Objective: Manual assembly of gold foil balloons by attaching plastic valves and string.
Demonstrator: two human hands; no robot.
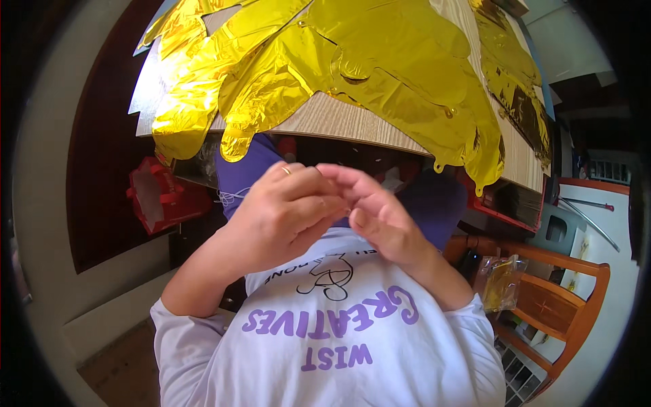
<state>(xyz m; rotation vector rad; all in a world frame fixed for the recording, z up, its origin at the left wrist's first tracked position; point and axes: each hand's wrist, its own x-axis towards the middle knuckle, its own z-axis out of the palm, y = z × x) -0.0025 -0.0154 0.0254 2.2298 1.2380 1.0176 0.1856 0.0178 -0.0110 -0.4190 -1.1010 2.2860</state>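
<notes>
My left hand (281,214), with a ring on one finger, is held in front of my chest, its fingers closed in a pinch. Against its fingertips rests my right hand (386,220), fingers curled toward the left one and thumb bent in. Whatever sits between the fingertips is too small or hidden to name. Beyond both hands, a flat, crinkled gold foil balloon (400,51) drapes over the table's near edge, its tabs hanging down. More gold foil (261,88) spreads to the left, with rounded ends over the edge. Neither hand touches the foil.
The wood-grain table (339,122) stands ahead of my knees. A red bag (159,197) is at the left, near thin white string (232,197) by my leg. At the right, a clear packet (502,285) with gold contents lies by a wooden chair (563,298). More gold foil (515,88) covers the table's right side.
</notes>
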